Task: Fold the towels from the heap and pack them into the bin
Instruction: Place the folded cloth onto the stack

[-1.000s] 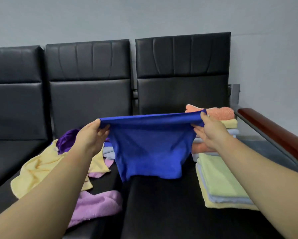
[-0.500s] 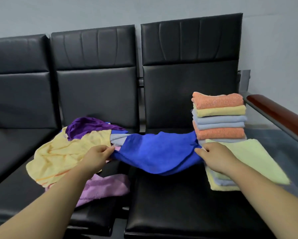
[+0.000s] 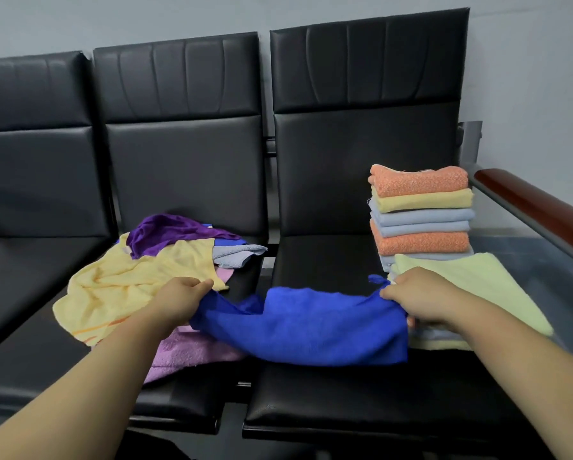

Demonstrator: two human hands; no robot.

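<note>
A blue towel [image 3: 308,327] lies spread across the front of the right black seat [image 3: 344,403]. My left hand [image 3: 178,298] grips its left end and my right hand [image 3: 417,297] grips its right end. Left of it sits the heap: a yellow towel [image 3: 129,283], a purple towel [image 3: 168,232], a grey-blue towel [image 3: 235,254] and a pink towel [image 3: 185,353]. No bin shows in view.
A tall stack of folded towels [image 3: 421,210], orange, yellow and pale blue, stands at the right of the seat, with a light green folded towel [image 3: 471,287] on a lower pile in front. A wooden armrest [image 3: 537,210] runs along the right.
The blue towel was held up stretched in the air; both hands have brought it down and toward me, onto the seat front. The view has tilted down.
</note>
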